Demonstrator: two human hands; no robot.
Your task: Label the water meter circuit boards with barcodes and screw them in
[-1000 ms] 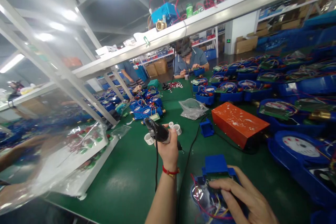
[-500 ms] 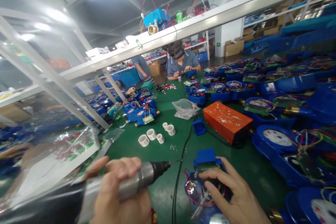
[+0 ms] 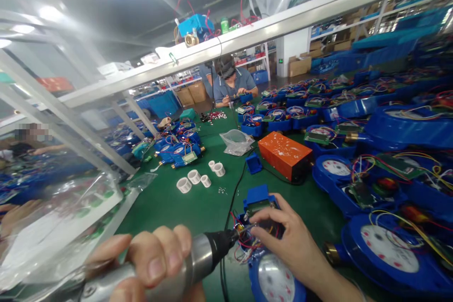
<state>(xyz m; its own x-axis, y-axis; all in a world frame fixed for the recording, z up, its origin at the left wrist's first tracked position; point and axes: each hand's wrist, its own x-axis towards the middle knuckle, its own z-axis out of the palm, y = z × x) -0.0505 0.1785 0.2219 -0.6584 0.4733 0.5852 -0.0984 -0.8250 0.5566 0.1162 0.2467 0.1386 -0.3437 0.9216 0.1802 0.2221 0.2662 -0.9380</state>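
My left hand is wrapped round a silver and black electric screwdriver. Its thin bit points right, reaching the fingertips of my right hand. There the thumb and index finger are pinched close together over the wired part of a blue water meter; whatever small thing they hold is too small to make out. Red, yellow and white wires spill from the meter's housing beside a white-faced dial. A raised blue cover stands at its far end, with a circuit board just below. My palm partly hides the housing.
An orange box sits behind the meter, beside a small blue bracket. White rings, scattered tiny parts and a clear bag lie on the green table. Many blue meters crowd the right. A co-worker sits opposite.
The screwdriver's bit has moved from above the table to the meter, meeting my right fingertips. My right thumb and index finger have drawn together. The whole view has shifted slightly.
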